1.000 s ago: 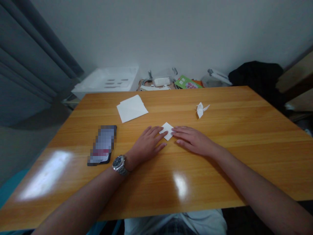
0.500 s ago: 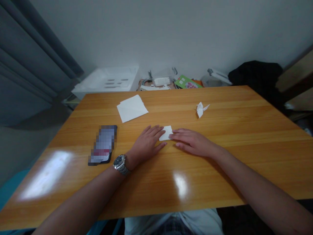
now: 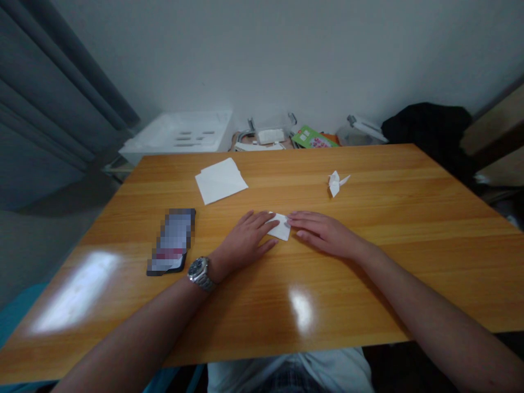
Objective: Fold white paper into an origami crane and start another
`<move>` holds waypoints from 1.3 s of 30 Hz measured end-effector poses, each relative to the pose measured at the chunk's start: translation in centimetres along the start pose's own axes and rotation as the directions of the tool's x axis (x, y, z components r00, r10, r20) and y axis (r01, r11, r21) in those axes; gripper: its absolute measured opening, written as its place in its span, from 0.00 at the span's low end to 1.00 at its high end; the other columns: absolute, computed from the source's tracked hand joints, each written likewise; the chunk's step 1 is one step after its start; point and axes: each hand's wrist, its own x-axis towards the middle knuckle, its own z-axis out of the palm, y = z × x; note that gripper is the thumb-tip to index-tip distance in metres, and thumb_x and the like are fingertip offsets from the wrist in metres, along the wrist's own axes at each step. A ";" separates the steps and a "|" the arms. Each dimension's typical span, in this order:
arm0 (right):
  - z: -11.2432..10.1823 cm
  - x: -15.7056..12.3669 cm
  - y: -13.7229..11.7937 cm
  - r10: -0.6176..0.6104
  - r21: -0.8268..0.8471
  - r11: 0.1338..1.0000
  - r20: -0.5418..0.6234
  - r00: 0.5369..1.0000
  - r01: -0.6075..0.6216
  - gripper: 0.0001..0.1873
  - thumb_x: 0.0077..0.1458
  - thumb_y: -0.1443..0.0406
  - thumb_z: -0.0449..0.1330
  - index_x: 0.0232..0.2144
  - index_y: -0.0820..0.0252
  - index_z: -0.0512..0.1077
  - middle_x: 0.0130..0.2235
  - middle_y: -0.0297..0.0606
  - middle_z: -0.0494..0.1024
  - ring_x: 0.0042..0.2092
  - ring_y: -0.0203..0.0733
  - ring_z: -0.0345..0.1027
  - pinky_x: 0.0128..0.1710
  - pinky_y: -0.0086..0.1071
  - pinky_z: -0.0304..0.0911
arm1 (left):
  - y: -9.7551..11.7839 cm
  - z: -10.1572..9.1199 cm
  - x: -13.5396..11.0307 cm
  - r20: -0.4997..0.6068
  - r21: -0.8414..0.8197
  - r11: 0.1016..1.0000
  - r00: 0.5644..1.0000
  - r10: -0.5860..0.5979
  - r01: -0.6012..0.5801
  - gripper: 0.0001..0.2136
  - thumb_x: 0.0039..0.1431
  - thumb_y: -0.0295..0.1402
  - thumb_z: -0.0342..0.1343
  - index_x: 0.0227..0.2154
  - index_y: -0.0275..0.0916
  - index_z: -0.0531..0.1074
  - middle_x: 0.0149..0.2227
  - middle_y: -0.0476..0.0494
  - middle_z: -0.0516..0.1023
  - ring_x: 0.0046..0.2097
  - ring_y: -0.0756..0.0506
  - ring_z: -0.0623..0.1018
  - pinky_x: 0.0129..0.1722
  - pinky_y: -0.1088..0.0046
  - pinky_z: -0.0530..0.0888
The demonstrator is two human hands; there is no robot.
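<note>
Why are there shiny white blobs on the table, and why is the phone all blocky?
Head view: the blobs are light bouncing off the glossy wooden table, with one glare patch at front left and a smaller one at front middle. Head view: the phone is covered in pixel squares, so its screen cannot be read.

Bare table (image 3: 368, 262) around both hands; phone (image 3: 172, 242) left, paper stack (image 3: 221, 180) and crane (image 3: 335, 183) farther back.

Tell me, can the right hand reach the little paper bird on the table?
Probably yes. The paper bird sits beyond the right hand, with only bare table between them. The fingers would have to lift off the small folded paper first.
</note>
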 end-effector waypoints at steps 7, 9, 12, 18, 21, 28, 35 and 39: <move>0.3 0.1 0.6 -0.020 -0.075 0.997 0.066 0.998 0.025 0.19 0.69 0.61 0.54 0.58 0.57 0.75 0.62 0.46 0.74 0.64 0.52 0.66 0.66 0.53 0.61 | 0.4 -0.3 0.2 -0.006 0.013 0.999 0.999 0.046 -0.046 0.22 0.72 0.42 0.50 0.63 0.40 0.66 0.69 0.38 0.64 0.70 0.37 0.63 0.70 0.47 0.56; 0.3 0.2 0.5 -0.019 -0.093 0.995 0.070 0.997 0.026 0.19 0.69 0.61 0.54 0.58 0.58 0.75 0.61 0.46 0.75 0.64 0.53 0.67 0.65 0.54 0.62 | 0.7 -0.4 0.2 -0.047 0.038 0.998 0.998 0.045 -0.043 0.22 0.71 0.43 0.51 0.61 0.38 0.68 0.67 0.36 0.66 0.67 0.36 0.66 0.69 0.49 0.60; 0.4 0.3 0.1 -0.028 -0.125 0.992 0.051 0.998 0.034 0.19 0.69 0.62 0.54 0.57 0.57 0.76 0.60 0.46 0.76 0.62 0.53 0.69 0.64 0.55 0.63 | 1.2 -0.6 0.2 -0.081 0.066 0.997 0.996 0.036 -0.031 0.22 0.70 0.44 0.52 0.60 0.37 0.69 0.62 0.35 0.72 0.61 0.36 0.72 0.63 0.53 0.68; 0.6 0.4 -0.5 -0.061 -0.161 0.985 0.049 0.997 0.068 0.18 0.70 0.62 0.53 0.54 0.58 0.77 0.57 0.47 0.78 0.60 0.51 0.71 0.62 0.51 0.66 | 1.9 -0.5 0.2 -0.099 0.092 0.996 0.995 -0.001 0.011 0.24 0.68 0.46 0.55 0.58 0.35 0.71 0.61 0.34 0.74 0.60 0.35 0.74 0.64 0.52 0.67; 0.5 0.3 -0.6 -0.069 -0.138 0.987 0.054 0.996 0.076 0.17 0.70 0.62 0.53 0.53 0.57 0.78 0.57 0.45 0.79 0.60 0.49 0.71 0.62 0.49 0.66 | 1.7 -0.3 0.2 -0.101 0.086 0.996 0.995 -0.026 0.035 0.22 0.68 0.45 0.55 0.57 0.36 0.72 0.62 0.35 0.73 0.62 0.35 0.72 0.64 0.51 0.66; 0.4 0.3 0.0 -0.022 0.023 0.999 -0.020 1.000 0.022 0.16 0.68 0.64 0.56 0.55 0.53 0.77 0.55 0.43 0.80 0.56 0.46 0.74 0.58 0.45 0.69 | 1.2 -0.1 0.3 -0.111 0.019 0.999 0.993 -0.038 0.041 0.17 0.69 0.38 0.55 0.55 0.36 0.75 0.61 0.36 0.75 0.59 0.38 0.76 0.62 0.55 0.70; 1.0 0.5 0.7 -0.009 0.081 0.997 -0.064 0.998 0.014 0.16 0.66 0.64 0.60 0.54 0.51 0.77 0.54 0.43 0.79 0.55 0.47 0.73 0.56 0.45 0.69 | 1.1 0.4 0.4 -0.144 -0.025 0.999 0.989 -0.027 0.024 0.15 0.69 0.36 0.53 0.54 0.36 0.75 0.60 0.37 0.76 0.58 0.39 0.77 0.60 0.56 0.73; 1.1 0.7 0.9 -0.009 0.098 0.995 -0.072 0.997 0.016 0.13 0.66 0.65 0.59 0.50 0.51 0.79 0.53 0.43 0.80 0.54 0.46 0.74 0.55 0.45 0.70 | 1.1 0.6 0.3 -0.140 -0.050 0.999 0.990 0.002 -0.009 0.16 0.69 0.35 0.53 0.54 0.36 0.75 0.60 0.36 0.76 0.59 0.39 0.77 0.61 0.55 0.73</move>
